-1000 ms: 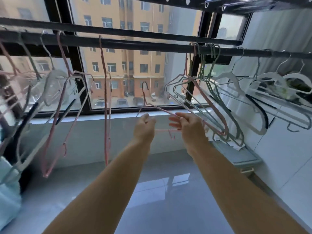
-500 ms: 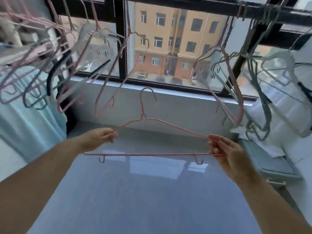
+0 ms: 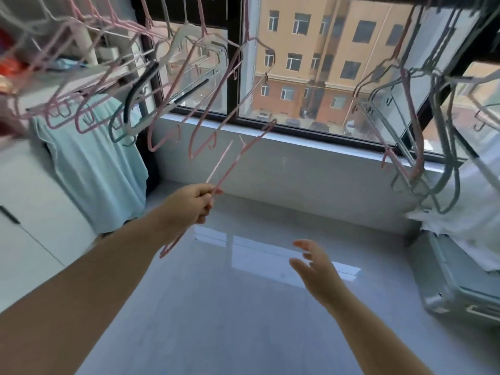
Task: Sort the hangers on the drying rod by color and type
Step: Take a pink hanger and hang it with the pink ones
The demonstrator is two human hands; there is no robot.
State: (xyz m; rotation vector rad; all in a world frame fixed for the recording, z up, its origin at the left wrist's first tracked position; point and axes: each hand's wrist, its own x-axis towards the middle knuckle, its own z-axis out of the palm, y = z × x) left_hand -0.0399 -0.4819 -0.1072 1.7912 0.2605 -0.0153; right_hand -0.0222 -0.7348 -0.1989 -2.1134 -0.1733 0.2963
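Note:
My left hand (image 3: pixel 192 204) grips a thin pink wire hanger (image 3: pixel 227 161) near one end, holding it tilted up toward the window. My right hand (image 3: pixel 315 267) hangs lower right with fingers spread, holding nothing. Several pink wire hangers (image 3: pixel 81 104) crowd the upper left, mixed with a white plastic hanger (image 3: pixel 184 36) and a dark-tipped one (image 3: pixel 138 90). More pink hangers (image 3: pixel 213 123) dangle in the middle. Grey-green hangers (image 3: pixel 443 147) and a pink one (image 3: pixel 414 147) hang at the right. The black drying rod (image 3: pixel 405 0) shows only at the top edge.
A pale blue shirt (image 3: pixel 94 163) hangs at the left beside a white cabinet (image 3: pixel 24 212). A grey metal case (image 3: pixel 460 280) sits on the floor at the right under white fabric (image 3: pixel 465 234). The window sill (image 3: pixel 297 142) runs across the middle above a glossy tiled floor (image 3: pixel 243 307).
My right hand has let go of the pink hanger and dropped away. My left hand alone now holds it, swung up toward the left group. The view turned left.

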